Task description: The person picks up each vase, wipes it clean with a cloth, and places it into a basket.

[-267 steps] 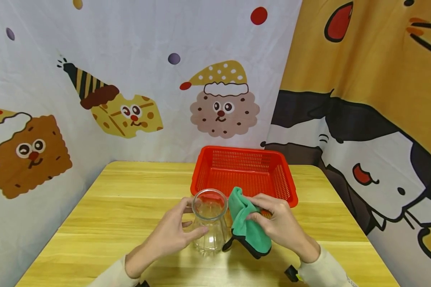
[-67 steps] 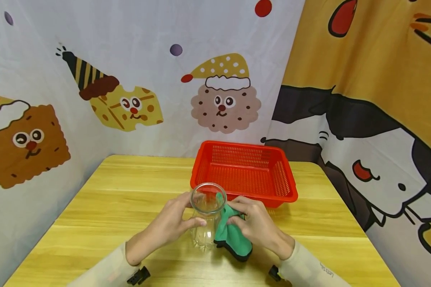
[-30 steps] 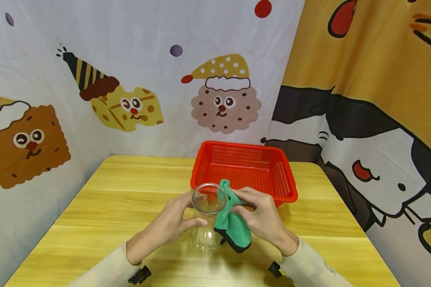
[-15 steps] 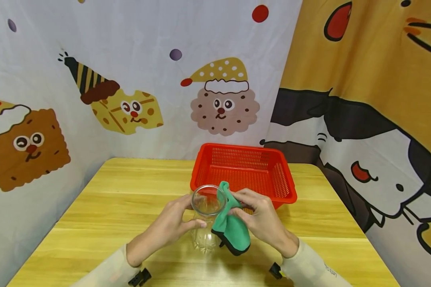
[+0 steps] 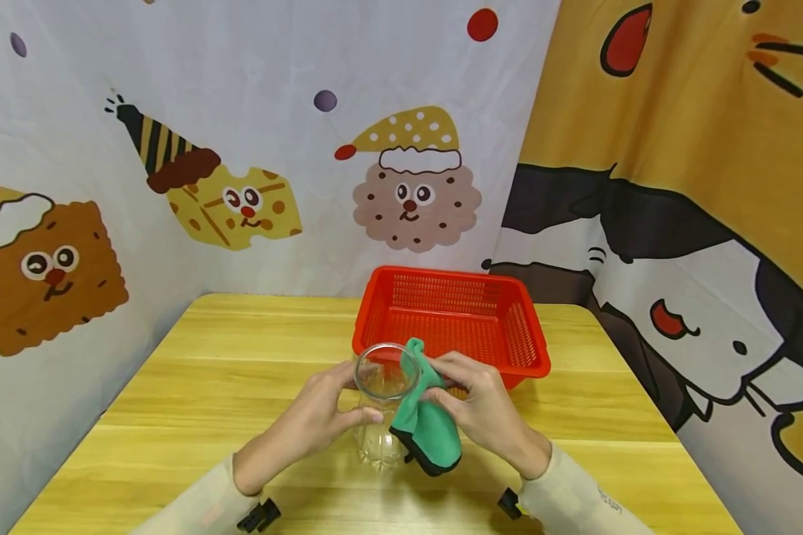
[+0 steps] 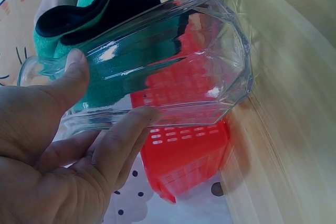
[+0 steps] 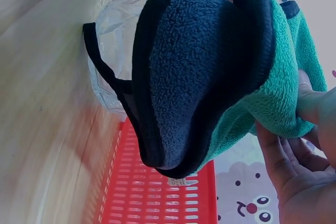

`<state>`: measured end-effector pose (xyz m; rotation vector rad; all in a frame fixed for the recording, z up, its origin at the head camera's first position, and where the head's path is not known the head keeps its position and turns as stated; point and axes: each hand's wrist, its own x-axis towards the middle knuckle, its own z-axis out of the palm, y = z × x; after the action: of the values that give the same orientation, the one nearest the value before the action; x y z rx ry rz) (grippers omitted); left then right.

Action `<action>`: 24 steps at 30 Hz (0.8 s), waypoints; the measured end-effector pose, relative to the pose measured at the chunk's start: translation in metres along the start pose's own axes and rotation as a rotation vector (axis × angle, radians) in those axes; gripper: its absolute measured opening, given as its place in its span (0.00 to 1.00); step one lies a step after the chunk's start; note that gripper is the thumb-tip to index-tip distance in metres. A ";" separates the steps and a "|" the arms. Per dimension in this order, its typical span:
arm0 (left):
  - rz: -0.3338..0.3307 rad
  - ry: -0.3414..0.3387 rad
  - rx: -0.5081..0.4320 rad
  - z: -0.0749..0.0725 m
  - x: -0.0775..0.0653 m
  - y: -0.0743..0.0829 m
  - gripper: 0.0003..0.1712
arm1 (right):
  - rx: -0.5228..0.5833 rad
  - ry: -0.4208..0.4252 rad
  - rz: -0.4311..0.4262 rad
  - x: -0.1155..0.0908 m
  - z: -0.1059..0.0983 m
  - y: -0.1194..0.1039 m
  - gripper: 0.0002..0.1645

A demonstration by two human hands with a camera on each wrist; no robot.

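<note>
A clear glass vase [image 5: 380, 446] with a round rim and a faceted base stands upright on the table. My left hand [image 5: 308, 416] grips it from the left, with the thumb [image 6: 76, 72] across the near side. My right hand [image 5: 485, 405] pinches a green cleaning cloth [image 5: 435, 435] between thumb and fingers at the vase's right side. The cloth's top fold is at the rim, seen partly through the glass. In the right wrist view the cloth [image 7: 184, 61] shows a dark grey underside, black edging and a black hanging loop [image 7: 100, 56]. It hides much of the vase there.
A red plastic basket [image 5: 515, 364] with perforated walls stands just behind the vase and cloth. The wooden table [image 5: 241, 349] reaches back to a curtain [image 5: 274, 89] printed with cartoon figures. A black clip [image 5: 259, 515] hangs under the left sleeve.
Earlier the cloth hung right of the vase, then was pressed lower at its neck. It has since moved up to the rim's right side. The left hand keeps its grip.
</note>
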<state>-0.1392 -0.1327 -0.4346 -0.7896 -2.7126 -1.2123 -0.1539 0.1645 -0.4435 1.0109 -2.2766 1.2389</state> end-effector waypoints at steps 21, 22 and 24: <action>-0.009 -0.006 -0.010 -0.002 0.003 0.001 0.34 | -0.133 -0.081 -0.073 0.004 -0.003 -0.004 0.27; -0.011 -0.008 -0.009 -0.002 0.003 0.001 0.34 | -0.137 -0.088 -0.077 0.004 -0.003 -0.004 0.26; -0.018 -0.012 -0.007 -0.001 0.002 0.001 0.35 | -0.136 -0.101 -0.083 0.003 -0.003 -0.005 0.25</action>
<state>-0.1402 -0.1322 -0.4324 -0.7776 -2.7326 -1.2255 -0.1524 0.1637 -0.4376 1.1280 -2.3331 1.0061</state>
